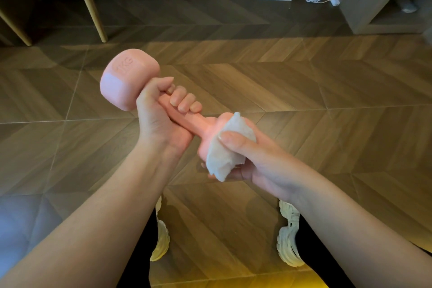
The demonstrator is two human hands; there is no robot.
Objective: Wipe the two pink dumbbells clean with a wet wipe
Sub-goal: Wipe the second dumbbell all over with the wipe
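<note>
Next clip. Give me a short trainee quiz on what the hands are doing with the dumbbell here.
1. True or false: the left-hand grip is curled round the handle of the pink dumbbell.
2. Multiple choice: the wet wipe is pressed against (a) the dumbbell's far head, (b) its near head, (c) the floor.
3. Short answer: which holds the wet wipe, the left-hand grip or the right-hand grip?
Key: 1 true; 2 b; 3 the right-hand grip.
</note>
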